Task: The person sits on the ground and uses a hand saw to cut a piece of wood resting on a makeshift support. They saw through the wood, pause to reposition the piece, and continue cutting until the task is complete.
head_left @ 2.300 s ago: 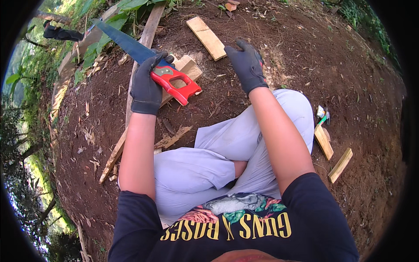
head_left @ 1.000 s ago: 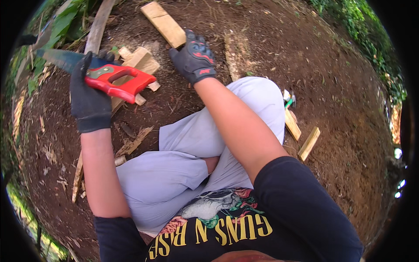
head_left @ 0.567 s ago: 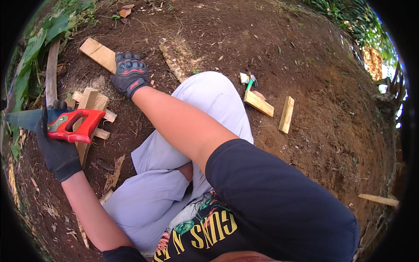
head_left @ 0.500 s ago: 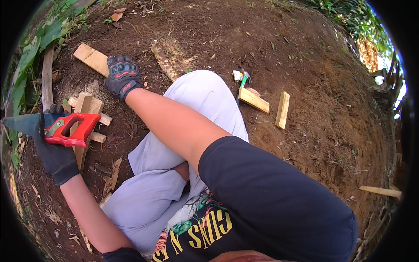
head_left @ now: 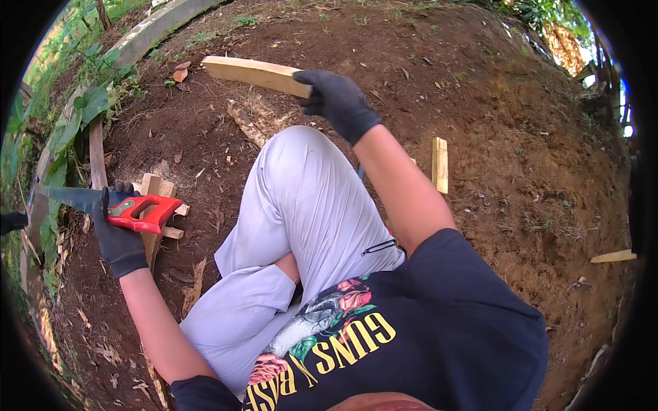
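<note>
My left hand (head_left: pixel 120 236), in a black glove, is closed around a handsaw where the blade meets its red handle (head_left: pixel 159 213). The saw's blade (head_left: pixel 72 198) points left. Behind and under the handle lies a stack of short wooden pieces (head_left: pixel 152 248) on the soil. My gloved right hand (head_left: pixel 337 103) grips one end of a wooden board (head_left: pixel 255 72). The board is raised in front of my knee, its far end pointing left.
A short wood block (head_left: pixel 440 165) lies on the soil to the right. Farther right is another wood strip (head_left: pixel 613 257). A weathered stick (head_left: pixel 97 154) stands among leaves at left, and a concrete edging (head_left: pixel 157 31) runs behind. At the left rim is a dark shape (head_left: pixel 12 221) I cannot make out.
My right hand has lifted the board off the ground and swung it to the right. The hammer and the block beside it are now mostly hidden behind my right arm. My left hand keeps the saw.
</note>
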